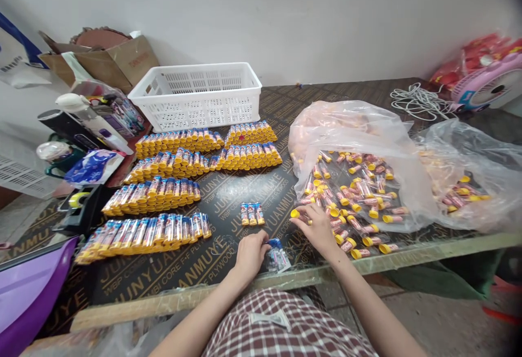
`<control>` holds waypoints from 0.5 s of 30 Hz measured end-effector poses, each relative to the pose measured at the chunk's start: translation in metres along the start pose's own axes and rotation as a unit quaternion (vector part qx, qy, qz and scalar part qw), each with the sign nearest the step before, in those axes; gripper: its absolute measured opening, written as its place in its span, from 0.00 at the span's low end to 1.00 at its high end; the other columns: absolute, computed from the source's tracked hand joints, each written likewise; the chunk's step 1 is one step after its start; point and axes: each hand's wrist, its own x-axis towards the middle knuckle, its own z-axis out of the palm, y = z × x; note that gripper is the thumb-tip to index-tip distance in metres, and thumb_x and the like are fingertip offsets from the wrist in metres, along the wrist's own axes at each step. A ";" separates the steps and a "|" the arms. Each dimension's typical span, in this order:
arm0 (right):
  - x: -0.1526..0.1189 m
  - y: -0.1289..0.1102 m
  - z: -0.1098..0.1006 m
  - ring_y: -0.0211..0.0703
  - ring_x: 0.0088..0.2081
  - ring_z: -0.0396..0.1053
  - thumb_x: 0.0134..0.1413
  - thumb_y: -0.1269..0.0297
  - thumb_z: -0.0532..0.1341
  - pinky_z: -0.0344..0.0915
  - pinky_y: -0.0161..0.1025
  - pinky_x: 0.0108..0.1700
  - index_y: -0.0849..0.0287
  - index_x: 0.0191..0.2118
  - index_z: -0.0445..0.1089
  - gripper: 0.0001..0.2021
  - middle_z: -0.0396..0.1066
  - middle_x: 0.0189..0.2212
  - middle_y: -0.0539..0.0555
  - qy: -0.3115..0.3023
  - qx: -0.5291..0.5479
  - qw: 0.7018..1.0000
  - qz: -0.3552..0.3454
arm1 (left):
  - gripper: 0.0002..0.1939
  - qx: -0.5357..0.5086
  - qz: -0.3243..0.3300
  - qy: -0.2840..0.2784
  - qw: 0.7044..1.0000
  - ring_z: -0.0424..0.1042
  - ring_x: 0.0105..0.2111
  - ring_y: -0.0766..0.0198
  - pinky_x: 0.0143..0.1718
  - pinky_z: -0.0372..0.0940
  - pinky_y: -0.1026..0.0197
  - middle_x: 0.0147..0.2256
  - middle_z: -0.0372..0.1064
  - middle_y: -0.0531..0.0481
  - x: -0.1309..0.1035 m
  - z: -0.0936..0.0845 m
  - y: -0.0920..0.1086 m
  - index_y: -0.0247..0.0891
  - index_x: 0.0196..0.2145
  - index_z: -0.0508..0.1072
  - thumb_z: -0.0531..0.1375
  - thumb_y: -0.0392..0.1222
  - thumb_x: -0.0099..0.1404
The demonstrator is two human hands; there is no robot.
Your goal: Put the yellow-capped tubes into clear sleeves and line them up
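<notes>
My left hand [250,254] is near the table's front edge, its fingers pinched at the corner of a small pile of clear, blue-printed plastic sleeves [279,258]. Just to the right, my right hand [318,230] grips a small tube with a yellow cap [294,213] between thumb and fingers. It is at the left side of a loose heap of yellow-capped tubes [362,187], which spill from a clear plastic bag [350,120]. A short row of 3 sleeved tubes [252,214] stands in front of my left hand.
Stacked rows of sleeved tubes [150,232] fill the table's left half. Behind them stands a white plastic basket [199,101]. A tape dispenser [79,207] and purple dustpan-like piece [35,292] are left. Another bag of tubes [465,145], white cable [420,101] and pink fan [489,82] are right.
</notes>
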 end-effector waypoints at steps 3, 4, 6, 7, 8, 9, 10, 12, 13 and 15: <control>-0.005 -0.011 -0.005 0.40 0.26 0.65 0.51 0.57 0.62 0.65 0.39 0.30 0.58 0.35 0.69 0.10 0.69 0.30 0.53 0.013 0.092 0.993 0.068 | 0.04 -0.008 0.001 0.032 0.999 0.65 0.33 0.61 0.33 0.54 0.63 0.29 0.67 0.51 -0.002 -0.002 0.004 0.39 0.25 0.69 0.60 0.32 0.54; -0.007 -0.014 -0.005 0.39 0.25 0.65 0.51 0.57 0.62 0.65 0.38 0.28 0.59 0.37 0.68 0.11 0.69 0.29 0.52 0.016 0.118 0.989 0.089 | 0.05 -0.027 -0.004 0.039 0.999 0.65 0.32 0.62 0.33 0.55 0.63 0.29 0.66 0.51 -0.002 -0.003 0.006 0.39 0.24 0.68 0.61 0.32 0.53; -0.010 -0.017 -0.006 0.40 0.27 0.68 0.52 0.58 0.61 0.67 0.38 0.30 0.59 0.43 0.67 0.14 0.70 0.31 0.53 0.017 0.168 0.978 0.121 | 0.05 -0.110 -0.027 0.041 0.993 0.64 0.28 0.65 0.31 0.55 0.64 0.26 0.65 0.53 0.000 -0.005 0.009 0.38 0.22 0.66 0.61 0.34 0.52; -0.012 -0.018 -0.006 0.41 0.30 0.70 0.53 0.58 0.60 0.69 0.39 0.32 0.58 0.46 0.66 0.16 0.71 0.34 0.54 0.016 0.189 0.973 0.129 | 0.06 -0.172 -0.044 0.039 0.983 0.63 0.25 0.66 0.29 0.56 0.64 0.24 0.63 0.54 0.001 -0.006 0.010 0.38 0.23 0.65 0.61 0.36 0.53; -0.013 -0.019 -0.006 0.42 0.33 0.71 0.54 0.59 0.59 0.70 0.40 0.36 0.58 0.49 0.65 0.17 0.71 0.37 0.55 0.012 0.204 0.970 0.131 | 0.07 -0.244 -0.063 0.037 0.967 0.62 0.23 0.67 0.28 0.56 0.65 0.21 0.62 0.56 0.003 -0.008 0.012 0.38 0.23 0.64 0.60 0.38 0.54; -0.014 -0.020 -0.006 0.43 0.37 0.72 0.55 0.59 0.58 0.70 0.41 0.39 0.57 0.51 0.65 0.17 0.71 0.40 0.56 0.008 0.214 0.968 0.127 | 0.08 -0.319 -0.084 0.035 0.943 0.62 0.21 0.68 0.26 0.57 0.65 0.19 0.61 0.57 0.005 -0.010 0.013 0.39 0.23 0.62 0.60 0.40 0.54; -0.015 -0.021 -0.006 0.44 0.41 0.71 0.56 0.60 0.57 0.70 0.42 0.42 0.56 0.50 0.66 0.16 0.71 0.42 0.56 0.004 0.220 0.968 0.122 | 0.10 -0.390 -0.106 0.036 0.914 0.62 0.20 0.68 0.25 0.58 0.65 0.18 0.61 0.59 0.007 -0.012 0.014 0.39 0.24 0.61 0.61 0.41 0.53; -0.017 -0.026 -0.006 0.45 0.43 0.71 0.56 0.60 0.57 0.70 0.43 0.43 0.57 0.46 0.69 0.13 0.71 0.43 0.57 0.004 0.227 0.967 0.117 | 0.15 -0.502 -0.150 0.039 0.851 0.65 0.19 0.68 0.25 0.61 0.65 0.18 0.64 0.59 0.012 -0.018 0.016 0.39 0.26 0.61 0.65 0.41 0.48; -0.019 -0.029 -0.007 0.45 0.42 0.71 0.56 0.60 0.58 0.70 0.43 0.43 0.57 0.45 0.70 0.12 0.72 0.43 0.57 0.010 0.233 0.965 0.119 | 0.17 -0.540 -0.168 0.042 0.824 0.67 0.20 0.67 0.25 0.63 0.64 0.20 0.67 0.57 0.015 -0.022 0.016 0.38 0.28 0.62 0.67 0.40 0.45; -0.022 -0.036 -0.007 0.45 0.41 0.71 0.55 0.61 0.59 0.70 0.43 0.43 0.57 0.43 0.70 0.11 0.72 0.41 0.56 0.023 0.252 0.959 0.125 | 0.21 -0.588 -0.191 0.053 0.784 0.70 0.22 0.67 0.27 0.65 0.65 0.24 0.72 0.53 0.019 -0.028 0.016 0.36 0.31 0.66 0.70 0.38 0.40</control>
